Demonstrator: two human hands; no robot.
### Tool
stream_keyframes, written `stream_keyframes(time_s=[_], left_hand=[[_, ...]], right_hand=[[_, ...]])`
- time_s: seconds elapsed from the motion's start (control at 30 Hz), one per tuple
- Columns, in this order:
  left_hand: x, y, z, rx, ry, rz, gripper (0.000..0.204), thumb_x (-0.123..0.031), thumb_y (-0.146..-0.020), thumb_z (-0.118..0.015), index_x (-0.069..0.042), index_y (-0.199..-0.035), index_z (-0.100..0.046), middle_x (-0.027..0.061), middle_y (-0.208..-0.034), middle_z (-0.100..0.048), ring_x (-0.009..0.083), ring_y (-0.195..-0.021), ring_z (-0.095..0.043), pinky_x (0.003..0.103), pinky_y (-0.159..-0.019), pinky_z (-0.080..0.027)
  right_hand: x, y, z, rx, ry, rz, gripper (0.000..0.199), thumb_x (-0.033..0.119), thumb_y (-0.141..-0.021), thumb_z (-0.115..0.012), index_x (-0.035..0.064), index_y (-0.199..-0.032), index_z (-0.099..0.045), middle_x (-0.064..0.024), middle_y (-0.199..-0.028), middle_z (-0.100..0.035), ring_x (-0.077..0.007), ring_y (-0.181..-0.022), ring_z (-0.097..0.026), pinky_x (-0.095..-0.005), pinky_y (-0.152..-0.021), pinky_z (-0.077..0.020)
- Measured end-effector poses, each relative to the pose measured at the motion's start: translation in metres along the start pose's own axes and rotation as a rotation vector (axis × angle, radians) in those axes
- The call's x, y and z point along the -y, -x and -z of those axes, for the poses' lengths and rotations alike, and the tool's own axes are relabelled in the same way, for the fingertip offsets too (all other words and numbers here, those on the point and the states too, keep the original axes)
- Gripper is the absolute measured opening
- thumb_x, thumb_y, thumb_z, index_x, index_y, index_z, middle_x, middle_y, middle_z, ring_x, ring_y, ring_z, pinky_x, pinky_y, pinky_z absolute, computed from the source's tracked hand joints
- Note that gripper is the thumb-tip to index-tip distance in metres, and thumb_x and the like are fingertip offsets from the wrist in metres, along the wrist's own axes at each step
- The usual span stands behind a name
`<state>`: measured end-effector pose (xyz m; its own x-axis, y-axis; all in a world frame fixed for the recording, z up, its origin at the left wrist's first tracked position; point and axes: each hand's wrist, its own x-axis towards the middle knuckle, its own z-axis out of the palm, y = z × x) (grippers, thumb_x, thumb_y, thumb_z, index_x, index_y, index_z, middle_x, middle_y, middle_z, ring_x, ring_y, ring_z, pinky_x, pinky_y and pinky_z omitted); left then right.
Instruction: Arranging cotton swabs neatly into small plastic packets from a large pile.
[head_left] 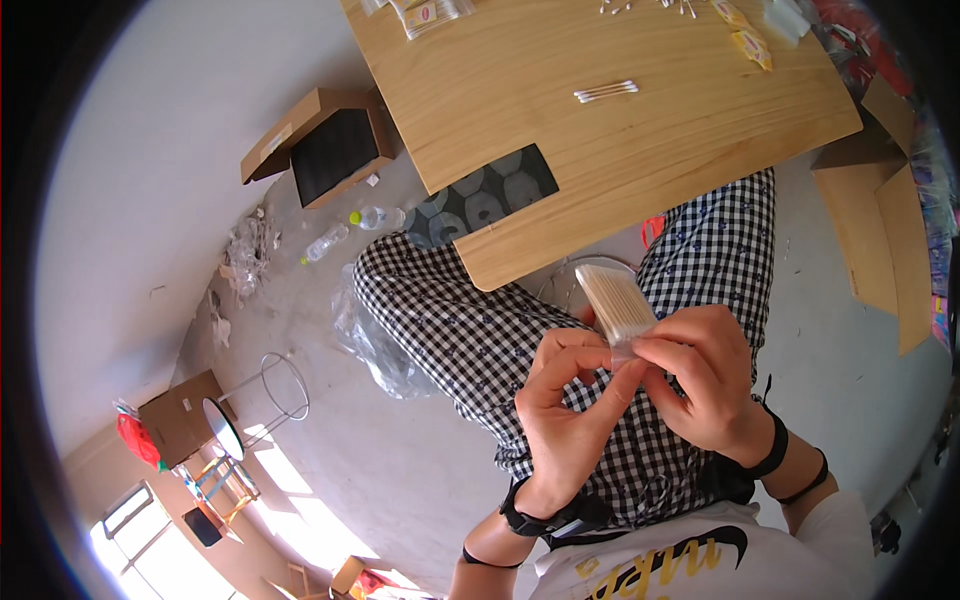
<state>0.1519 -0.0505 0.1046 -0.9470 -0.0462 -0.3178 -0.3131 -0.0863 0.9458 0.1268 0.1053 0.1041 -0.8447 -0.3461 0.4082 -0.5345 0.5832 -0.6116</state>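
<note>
A clear plastic pack of cotton swabs (617,300) is held up over my lap, its sticks lying side by side. My left hand (570,405) pinches the clear film at the pack's near end between thumb and forefinger. Right beside it, my right hand (708,375) grips the same end, its fingertips almost touching those of the left. Some fingers behind the pack are hidden. On the wooden table (480,90) ahead lies a small row of loose cotton swabs (606,92), apart from both hands.
More loose swabs (650,6), yellow wrappers (745,38) and packed swabs (430,14) lie at the table's far edge. An open cardboard box (870,225) stands to the right, another box (330,150) to the left. Plastic bottles (380,218) and a clear bag (385,350) are on the floor.
</note>
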Motion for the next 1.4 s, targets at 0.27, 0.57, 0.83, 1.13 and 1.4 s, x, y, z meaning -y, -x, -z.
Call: stream_keyframes(time_s=[0.27,0.57,0.83,1.13,1.4], left_hand=[[-0.008,-0.003,0.005,-0.08,-0.328,-0.436,0.032,-0.003,-0.068,-0.081,-0.001,-0.095,-0.063,0.0123,-0.108,-0.057,0.0208,-0.102,-0.055,0.034,-0.088,-0.044],[-0.007,0.006,0.012,0.348,-0.148,-0.282,0.042,0.005,-0.068,-0.08,0.004,-0.103,-0.057,0.0133,-0.099,-0.063,0.0212,-0.09,-0.064,0.032,-0.081,-0.053],[-0.008,0.014,0.015,0.565,0.209,0.038,0.039,0.001,-0.08,-0.071,0.006,-0.113,-0.053,0.0144,-0.109,-0.058,0.0212,-0.095,-0.063,0.034,-0.082,-0.054],[-0.017,0.011,0.012,0.619,0.241,0.162,0.032,0.002,-0.077,-0.071,0.003,-0.107,-0.06,0.01,-0.103,-0.059,0.0164,-0.094,-0.062,0.027,-0.075,-0.055],[-0.016,0.013,0.013,0.718,0.182,0.158,0.028,0.001,-0.075,-0.073,0.002,-0.1,-0.061,0.0073,-0.097,-0.059,0.0125,-0.086,-0.06,0.023,-0.067,-0.054]], right_hand=[[-0.014,0.003,0.019,0.019,-0.427,-0.264,0.011,-0.003,-0.08,-0.067,0.0013,-0.089,-0.062,-0.0081,-0.084,-0.059,-0.0189,-0.076,-0.058,-0.0288,-0.064,-0.0438],[-0.018,0.013,0.028,0.089,-0.738,-0.308,0.01,0.009,-0.086,-0.066,0.0014,-0.086,-0.06,-0.0078,-0.082,-0.059,-0.0154,-0.069,-0.053,-0.0264,-0.063,-0.0414],[-0.016,0.041,0.026,0.217,-1.175,-0.575,0.02,0.02,-0.092,-0.062,0.0016,-0.085,-0.058,-0.0046,-0.077,-0.057,-0.0114,-0.067,-0.051,-0.0245,-0.06,-0.0402],[-0.012,0.057,0.021,0.235,-1.437,-0.721,0.024,0.026,-0.091,-0.065,0.0038,-0.082,-0.059,-0.0047,-0.075,-0.057,-0.0124,-0.068,-0.054,-0.0245,-0.061,-0.0417],[-0.012,0.064,0.023,0.337,-1.45,-0.728,0.024,0.026,-0.09,-0.066,0.0031,-0.083,-0.06,-0.0079,-0.078,-0.06,-0.0144,-0.071,-0.058,-0.0251,-0.061,-0.0425]])
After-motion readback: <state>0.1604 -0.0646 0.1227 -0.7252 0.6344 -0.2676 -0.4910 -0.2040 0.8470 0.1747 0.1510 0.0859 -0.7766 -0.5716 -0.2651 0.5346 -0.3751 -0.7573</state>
